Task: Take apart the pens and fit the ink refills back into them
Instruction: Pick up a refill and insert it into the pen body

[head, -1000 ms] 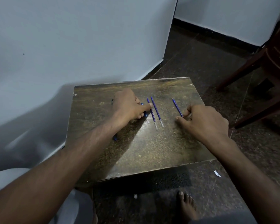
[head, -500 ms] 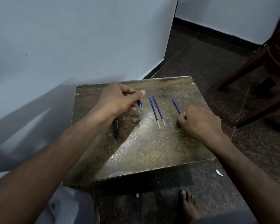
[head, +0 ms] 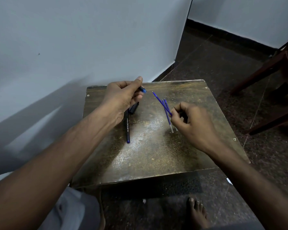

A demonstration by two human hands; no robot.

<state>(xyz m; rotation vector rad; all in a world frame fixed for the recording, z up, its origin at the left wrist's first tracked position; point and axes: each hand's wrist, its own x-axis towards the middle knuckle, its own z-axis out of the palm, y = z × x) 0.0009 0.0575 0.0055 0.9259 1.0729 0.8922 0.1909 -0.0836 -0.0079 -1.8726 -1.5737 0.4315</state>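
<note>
My left hand (head: 123, 95) is raised over the far left of the small worn table (head: 153, 151), shut on a dark pen barrel (head: 142, 89) whose blue end pokes out past my fingers. My right hand (head: 194, 123) pinches a blue ink refill (head: 161, 102) and holds it tilted, tip pointing toward the barrel. Two more blue refills (head: 169, 120) lie on the table under it, partly hidden by my fingers. A dark pen barrel with white lettering (head: 127, 128) lies on the table below my left hand, and a short dark pen piece (head: 134, 107) lies beside it.
A white wall (head: 73, 47) runs along the table's left and far side. A dark wooden chair (head: 276, 83) stands on the dark floor at the right. My bare foot (head: 197, 214) rests on the floor in front of the table, with small scraps of paper nearby.
My left hand has lifted a pen barrel off the table. My right hand has picked up the rightmost refill and swung it left, above the other two.
</note>
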